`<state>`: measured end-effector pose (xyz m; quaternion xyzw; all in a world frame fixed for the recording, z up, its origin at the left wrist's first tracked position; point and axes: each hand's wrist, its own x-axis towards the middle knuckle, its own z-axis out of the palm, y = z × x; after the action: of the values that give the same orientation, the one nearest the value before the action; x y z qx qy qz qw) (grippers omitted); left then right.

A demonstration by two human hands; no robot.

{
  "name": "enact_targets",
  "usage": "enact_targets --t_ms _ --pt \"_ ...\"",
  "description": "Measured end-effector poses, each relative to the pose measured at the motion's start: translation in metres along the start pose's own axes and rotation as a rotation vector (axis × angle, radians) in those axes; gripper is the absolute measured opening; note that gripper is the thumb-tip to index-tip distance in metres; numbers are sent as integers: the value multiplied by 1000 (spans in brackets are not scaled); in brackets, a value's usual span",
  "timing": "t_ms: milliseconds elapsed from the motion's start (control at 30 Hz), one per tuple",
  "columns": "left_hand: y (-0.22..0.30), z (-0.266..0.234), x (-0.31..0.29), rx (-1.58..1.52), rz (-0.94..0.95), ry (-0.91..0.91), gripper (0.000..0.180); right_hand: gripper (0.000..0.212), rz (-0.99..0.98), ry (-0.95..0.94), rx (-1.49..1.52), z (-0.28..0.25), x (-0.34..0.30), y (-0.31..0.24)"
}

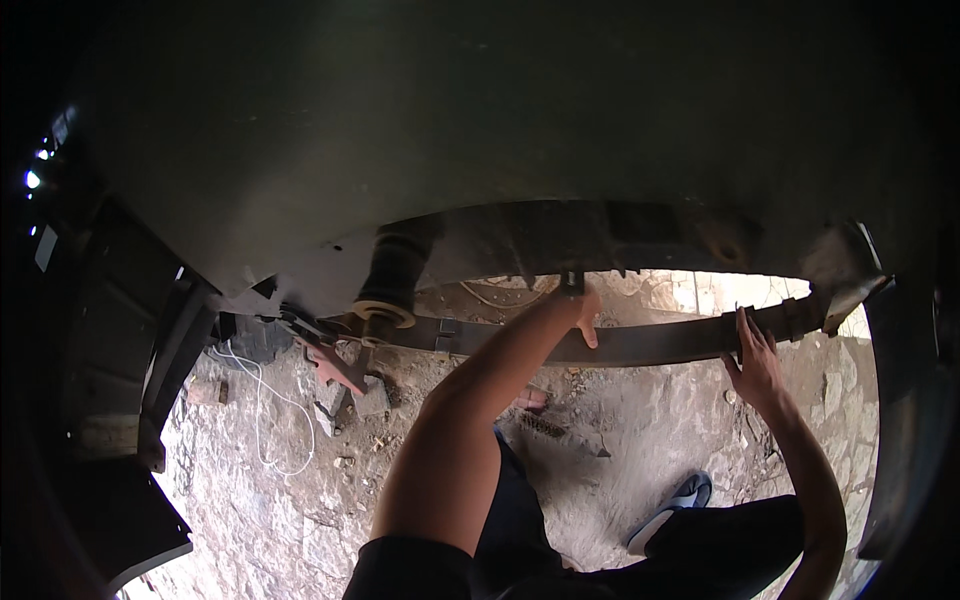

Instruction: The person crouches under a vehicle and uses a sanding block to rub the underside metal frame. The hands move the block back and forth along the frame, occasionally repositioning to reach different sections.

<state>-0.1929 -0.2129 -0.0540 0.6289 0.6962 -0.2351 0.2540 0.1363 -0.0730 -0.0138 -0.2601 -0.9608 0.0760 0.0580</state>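
A long, curved dark leaf spring [655,343] runs across the opening beneath a vehicle body. My left hand [588,315] is at its middle, at the far edge, with one digit pointing down over the spring; the other fingers are hidden. Close to that wrist is a small dark block-like piece [571,282], its kind unclear. Further right, my right hand [757,368] lies against the spring with fingers stretched across it and the thumb apart, near a clamp band [792,318].
Overhead hangs a large dark vehicle panel [480,110]. Left of my arm stands a dark cylinder with a yellowish flange [385,312]. On the rough stone ground lie a white cable [262,400], a reddish piece [335,368], grey blocks [370,397] and a brick [207,391]. My shoe [675,510] is below.
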Motion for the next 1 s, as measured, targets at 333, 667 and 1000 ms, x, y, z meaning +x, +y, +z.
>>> enact_targets --t_ms 333,667,1000 --pt "7 1 13 -46 82 167 81 56 123 90 199 22 9 38" --pt "-9 -1 8 -13 20 -27 99 61 -3 -28 -147 21 8 33" --pt "0 -3 -5 21 55 55 87 58 -49 54 -159 18 13 22"
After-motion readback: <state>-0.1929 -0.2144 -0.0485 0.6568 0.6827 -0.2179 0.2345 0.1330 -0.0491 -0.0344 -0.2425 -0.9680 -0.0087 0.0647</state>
